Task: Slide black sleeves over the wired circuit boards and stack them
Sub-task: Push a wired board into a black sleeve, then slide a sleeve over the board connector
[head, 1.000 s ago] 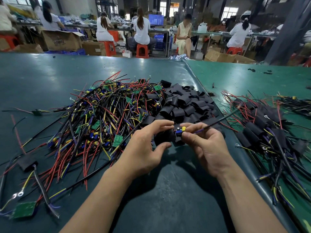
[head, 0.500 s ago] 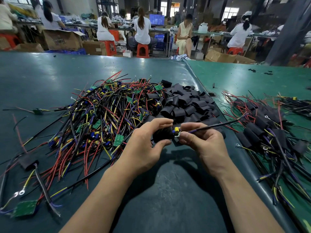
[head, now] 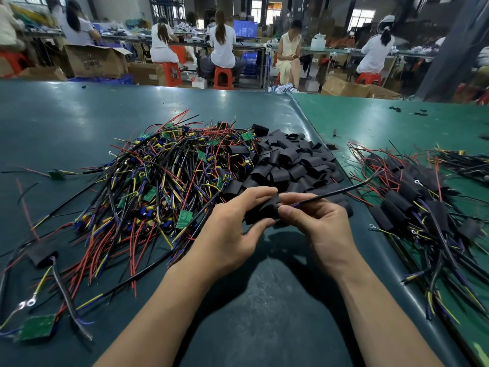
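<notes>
Just off the near edge of the desk [head: 251, 313], above its dark green middle, I have both hands meeting on one piece. My left hand [head: 232, 234] curls thumb and fingers around a black sleeve [head: 260, 211], holding its mouth toward the other side so the part can be fed straight in. My right hand [head: 320, 221] pinches the black cable [head: 330, 193] right where it enters the sleeve; gripping that close likely gives stiffness for pushing, since a hold farther out would just bend the wire. I cannot see the board itself, so I judge it is already mostly inside. The cable's free end trails up and to the right, clear of the clutter. Behind my left hand lies the tangle of unsleeved wired boards [head: 164, 186], and touching its right side the heap of loose sleeves [head: 296, 160], both within easy reach for the next pick. Across the seam, on the lighter green desk at the right edge, sits the finished pile [head: 412, 202], which is where I expect this one belongs.
</notes>
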`<move>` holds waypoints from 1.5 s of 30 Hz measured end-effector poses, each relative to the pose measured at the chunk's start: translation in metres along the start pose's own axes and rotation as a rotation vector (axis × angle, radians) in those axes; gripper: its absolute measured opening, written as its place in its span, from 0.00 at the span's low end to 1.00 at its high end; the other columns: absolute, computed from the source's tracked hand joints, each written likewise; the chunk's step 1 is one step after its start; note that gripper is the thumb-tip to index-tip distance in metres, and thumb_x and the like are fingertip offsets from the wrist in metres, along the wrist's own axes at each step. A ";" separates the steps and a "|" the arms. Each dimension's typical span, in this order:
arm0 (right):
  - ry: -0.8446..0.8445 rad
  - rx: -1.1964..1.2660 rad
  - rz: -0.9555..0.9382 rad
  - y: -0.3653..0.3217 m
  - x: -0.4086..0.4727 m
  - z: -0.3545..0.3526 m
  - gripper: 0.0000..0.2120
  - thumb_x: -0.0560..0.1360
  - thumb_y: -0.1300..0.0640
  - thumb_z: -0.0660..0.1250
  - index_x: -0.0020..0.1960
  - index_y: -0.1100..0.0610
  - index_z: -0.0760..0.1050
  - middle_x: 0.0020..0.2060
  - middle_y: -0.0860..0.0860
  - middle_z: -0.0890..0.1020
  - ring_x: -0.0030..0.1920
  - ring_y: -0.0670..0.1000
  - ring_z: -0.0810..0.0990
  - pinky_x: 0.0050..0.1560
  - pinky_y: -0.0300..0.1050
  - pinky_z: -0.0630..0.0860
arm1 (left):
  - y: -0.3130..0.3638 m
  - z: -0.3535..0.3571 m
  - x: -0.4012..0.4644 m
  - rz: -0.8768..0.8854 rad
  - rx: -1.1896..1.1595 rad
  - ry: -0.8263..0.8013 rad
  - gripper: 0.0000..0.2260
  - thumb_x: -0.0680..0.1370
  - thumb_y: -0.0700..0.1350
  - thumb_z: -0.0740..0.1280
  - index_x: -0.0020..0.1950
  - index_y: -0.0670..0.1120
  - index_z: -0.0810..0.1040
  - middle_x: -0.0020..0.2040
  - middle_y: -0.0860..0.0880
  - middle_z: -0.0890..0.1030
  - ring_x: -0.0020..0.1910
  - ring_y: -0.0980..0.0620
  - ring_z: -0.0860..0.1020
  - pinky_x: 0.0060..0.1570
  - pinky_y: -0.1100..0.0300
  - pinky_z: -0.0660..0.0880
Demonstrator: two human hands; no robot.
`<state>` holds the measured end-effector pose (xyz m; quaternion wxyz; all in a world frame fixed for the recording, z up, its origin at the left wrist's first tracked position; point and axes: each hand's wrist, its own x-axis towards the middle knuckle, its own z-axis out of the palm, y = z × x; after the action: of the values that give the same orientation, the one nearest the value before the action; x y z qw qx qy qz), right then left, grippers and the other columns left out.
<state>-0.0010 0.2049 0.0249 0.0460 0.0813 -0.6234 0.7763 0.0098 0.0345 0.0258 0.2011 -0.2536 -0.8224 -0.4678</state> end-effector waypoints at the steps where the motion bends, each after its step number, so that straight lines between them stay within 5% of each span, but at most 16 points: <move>1: 0.000 0.005 0.000 0.000 0.000 0.000 0.09 0.62 0.59 0.76 0.43 0.54 0.86 0.38 0.55 0.86 0.40 0.50 0.84 0.44 0.39 0.80 | 0.000 0.001 0.000 0.005 -0.006 0.000 0.22 0.74 0.36 0.73 0.66 0.47 0.75 0.59 0.56 0.81 0.60 0.65 0.77 0.61 0.69 0.71; 17: -0.057 0.137 0.093 -0.001 0.000 -0.003 0.13 0.66 0.57 0.73 0.50 0.53 0.83 0.46 0.53 0.85 0.44 0.49 0.83 0.41 0.43 0.81 | -0.004 0.001 0.001 0.024 -0.075 0.007 0.22 0.75 0.33 0.70 0.67 0.46 0.73 0.60 0.54 0.81 0.62 0.62 0.77 0.64 0.64 0.72; 22: -0.170 -0.061 0.223 0.005 -0.004 0.001 0.11 0.66 0.57 0.74 0.47 0.58 0.83 0.41 0.59 0.84 0.39 0.52 0.81 0.34 0.41 0.79 | -0.003 0.004 0.000 0.081 0.032 -0.032 0.20 0.75 0.30 0.65 0.65 0.44 0.76 0.58 0.51 0.82 0.60 0.57 0.79 0.62 0.57 0.75; 25: 0.048 -0.068 0.090 0.004 0.001 -0.003 0.02 0.68 0.60 0.74 0.40 0.55 0.84 0.36 0.54 0.85 0.36 0.49 0.81 0.35 0.38 0.78 | -0.004 0.001 0.002 0.106 0.125 0.089 0.17 0.75 0.33 0.69 0.63 0.43 0.78 0.58 0.50 0.81 0.58 0.55 0.79 0.60 0.56 0.75; 29: 0.705 0.029 -0.289 -0.010 0.010 -0.032 0.06 0.75 0.63 0.72 0.43 0.53 0.81 0.36 0.45 0.83 0.34 0.42 0.80 0.34 0.35 0.76 | -0.004 -0.004 0.002 0.127 0.171 0.274 0.14 0.76 0.37 0.68 0.61 0.43 0.79 0.55 0.52 0.81 0.55 0.54 0.79 0.57 0.57 0.75; 31: 0.905 0.230 -0.377 -0.020 0.012 -0.052 0.08 0.76 0.63 0.72 0.41 0.54 0.76 0.35 0.45 0.81 0.35 0.43 0.80 0.39 0.35 0.76 | -0.004 -0.005 0.004 0.121 0.181 0.313 0.14 0.76 0.37 0.68 0.61 0.43 0.78 0.55 0.52 0.80 0.54 0.53 0.79 0.56 0.56 0.76; 34: 0.971 0.379 -0.277 -0.019 0.014 -0.067 0.12 0.76 0.69 0.69 0.39 0.58 0.69 0.34 0.50 0.73 0.33 0.44 0.77 0.40 0.35 0.75 | -0.005 -0.004 0.004 0.101 0.200 0.316 0.12 0.76 0.38 0.67 0.59 0.43 0.79 0.53 0.50 0.81 0.53 0.50 0.79 0.54 0.54 0.76; 39: 1.027 0.262 -0.148 -0.006 0.017 -0.060 0.08 0.78 0.71 0.65 0.55 0.63 0.74 0.43 0.53 0.78 0.37 0.49 0.81 0.44 0.37 0.80 | -0.008 -0.006 0.001 -0.014 0.369 0.236 0.10 0.76 0.42 0.69 0.57 0.44 0.80 0.52 0.50 0.81 0.54 0.47 0.77 0.56 0.54 0.73; 45: 0.933 0.155 -0.137 0.001 0.020 -0.055 0.05 0.78 0.69 0.66 0.53 0.64 0.75 0.41 0.53 0.78 0.36 0.48 0.80 0.40 0.37 0.80 | -0.022 -0.020 -0.001 -0.488 0.854 0.182 0.16 0.77 0.51 0.67 0.62 0.48 0.78 0.64 0.46 0.75 0.63 0.42 0.69 0.60 0.48 0.64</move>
<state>-0.0246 0.2575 0.0158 0.3660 -0.2318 -0.4697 0.7692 -0.0009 0.0072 0.0200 0.2428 0.0931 -0.9549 -0.1431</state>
